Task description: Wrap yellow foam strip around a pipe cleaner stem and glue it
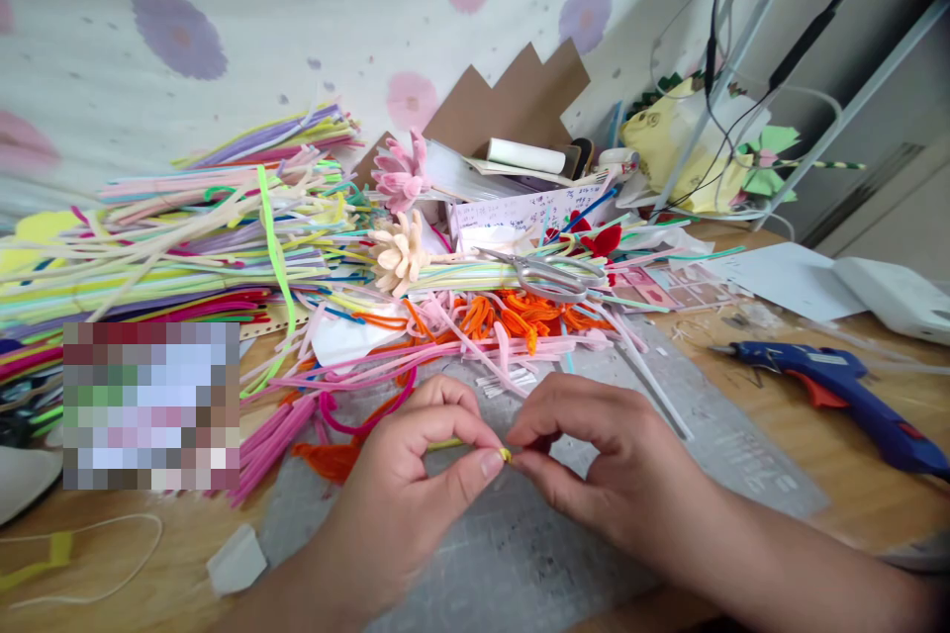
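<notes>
A thin yellow stem (446, 443) is pinched between the thumb and fingers of my left hand (437, 465), its small yellow tip poking out past the thumb. My right hand (601, 445) is closed in a pinch at that tip, thumb and forefinger nearly together; whatever lies between them is too small to make out. Both hands are above a grey cutting mat (520, 554). Just behind them are orange looped pipe cleaners (526, 316), pink pipe cleaners (274, 445) and silver scissors (553, 277).
Bundles of coloured pipe cleaners (185, 247) fill the left. A blue glue gun (838, 386) rests on the right. Pink (401, 173) and cream (399, 254) fuzzy flowers stand at the back. A white scrap (237, 561) lies front left.
</notes>
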`<state>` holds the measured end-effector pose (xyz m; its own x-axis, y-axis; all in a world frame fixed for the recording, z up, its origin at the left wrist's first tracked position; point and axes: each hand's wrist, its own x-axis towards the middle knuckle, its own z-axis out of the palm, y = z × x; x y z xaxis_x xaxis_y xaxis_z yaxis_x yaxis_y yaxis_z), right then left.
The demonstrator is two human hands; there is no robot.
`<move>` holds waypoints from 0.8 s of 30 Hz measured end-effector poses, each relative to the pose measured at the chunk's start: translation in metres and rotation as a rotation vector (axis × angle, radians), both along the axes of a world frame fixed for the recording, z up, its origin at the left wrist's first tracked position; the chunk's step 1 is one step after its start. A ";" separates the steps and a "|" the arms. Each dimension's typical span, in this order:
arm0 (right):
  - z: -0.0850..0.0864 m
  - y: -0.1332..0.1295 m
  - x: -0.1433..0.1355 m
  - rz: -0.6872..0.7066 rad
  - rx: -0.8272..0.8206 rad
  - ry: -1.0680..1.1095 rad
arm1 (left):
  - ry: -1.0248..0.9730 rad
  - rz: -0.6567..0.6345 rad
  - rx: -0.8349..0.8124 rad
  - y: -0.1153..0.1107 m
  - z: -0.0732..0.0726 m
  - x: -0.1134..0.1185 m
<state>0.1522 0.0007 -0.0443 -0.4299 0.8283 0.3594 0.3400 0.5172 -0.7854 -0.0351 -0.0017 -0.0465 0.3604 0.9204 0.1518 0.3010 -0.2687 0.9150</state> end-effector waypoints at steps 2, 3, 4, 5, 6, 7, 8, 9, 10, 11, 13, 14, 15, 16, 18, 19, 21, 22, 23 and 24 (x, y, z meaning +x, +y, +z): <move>0.000 0.000 0.001 0.010 -0.010 -0.003 | -0.018 0.000 -0.036 0.001 -0.001 0.000; 0.000 0.000 0.001 0.014 -0.023 -0.004 | -0.023 0.000 -0.043 0.001 -0.001 0.000; 0.001 0.000 0.002 0.020 -0.042 -0.005 | -0.027 0.000 -0.045 0.002 0.000 0.000; 0.002 0.000 0.002 0.028 -0.066 -0.004 | -0.030 0.000 -0.045 0.002 0.000 0.000; 0.003 0.000 0.002 0.035 -0.093 0.000 | -0.034 0.001 -0.042 0.001 0.000 0.000; 0.004 0.000 0.003 0.040 -0.123 0.005 | -0.037 0.005 -0.040 0.001 0.001 0.001; 0.005 0.001 0.003 0.042 -0.156 0.011 | -0.037 0.007 -0.038 0.001 0.001 0.000; 0.006 0.001 0.003 0.040 -0.191 0.017 | -0.034 0.007 -0.037 0.001 0.001 0.000; 0.006 0.002 0.003 0.035 -0.222 0.022 | -0.029 0.005 -0.035 0.000 0.001 0.000; 0.006 0.003 0.003 0.030 -0.252 0.027 | -0.021 0.004 -0.029 0.000 0.001 0.000; 0.006 0.004 0.002 0.029 -0.297 0.038 | 0.001 0.003 -0.010 0.000 0.000 -0.001; 0.005 0.004 0.002 0.030 -0.305 0.043 | 0.012 0.007 0.005 0.000 -0.001 -0.001; 0.004 0.004 0.001 0.028 -0.305 0.046 | 0.022 0.011 0.020 0.000 -0.001 0.000; 0.003 0.004 0.000 0.023 -0.298 0.049 | 0.031 0.017 0.035 0.000 -0.001 0.000; 0.002 0.003 -0.002 0.007 -0.268 0.047 | 0.046 0.029 0.075 0.000 -0.002 0.002; 0.001 0.003 -0.002 -0.001 -0.251 0.045 | 0.052 0.035 0.104 0.000 -0.002 0.002; 0.001 0.002 -0.003 -0.011 -0.222 0.042 | 0.070 0.040 0.177 -0.001 -0.001 0.004; 0.000 0.002 -0.003 -0.019 -0.206 0.038 | 0.084 0.044 0.220 -0.002 -0.001 0.004; 0.000 0.002 -0.003 -0.028 -0.189 0.030 | 0.105 0.046 0.273 -0.002 -0.001 0.004; 0.000 0.002 -0.003 -0.033 -0.171 0.018 | 0.127 0.050 0.334 -0.003 -0.001 0.003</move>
